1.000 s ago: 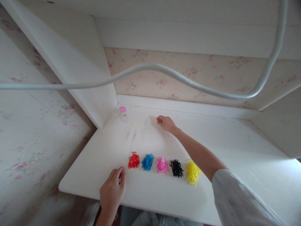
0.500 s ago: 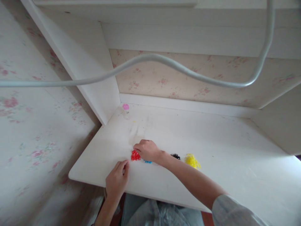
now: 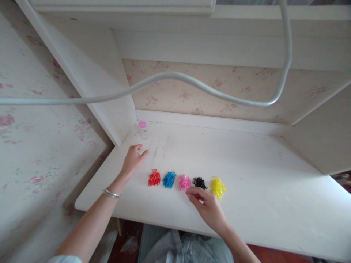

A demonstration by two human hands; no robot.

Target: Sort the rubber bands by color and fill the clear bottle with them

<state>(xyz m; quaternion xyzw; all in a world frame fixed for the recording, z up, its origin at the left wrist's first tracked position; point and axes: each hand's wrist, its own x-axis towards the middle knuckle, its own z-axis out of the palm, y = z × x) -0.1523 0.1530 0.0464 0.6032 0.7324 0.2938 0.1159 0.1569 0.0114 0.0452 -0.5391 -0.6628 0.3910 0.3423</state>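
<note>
My left hand [image 3: 134, 159] is over the desk's left part, thumb and fingers apart with nothing between them. It is nearest to a small clear jar [image 3: 143, 132] with a pink lid. My right hand [image 3: 207, 206] is at the near edge of a pile of small pink pieces [image 3: 184, 182], thumb and forefinger tips together. Whether something tiny is pinched there is too small to see. In the same row lie piles of similar red pieces [image 3: 154, 178], blue pieces [image 3: 169, 179], black pieces [image 3: 200, 182] and yellow pieces [image 3: 218, 187].
The piles lie on a white desk [image 3: 263, 197] with a rounded left corner. A tiny yellow bit [image 3: 152, 141] lies near the jar. White side panels and an overhead shelf frame the desk. A pale cable [image 3: 175, 75] crosses the view above.
My left hand has moved from the front edge up toward the jar and opened. My right hand has drawn back from the red pile to the pink one, uncovering the blue and pink piles.
</note>
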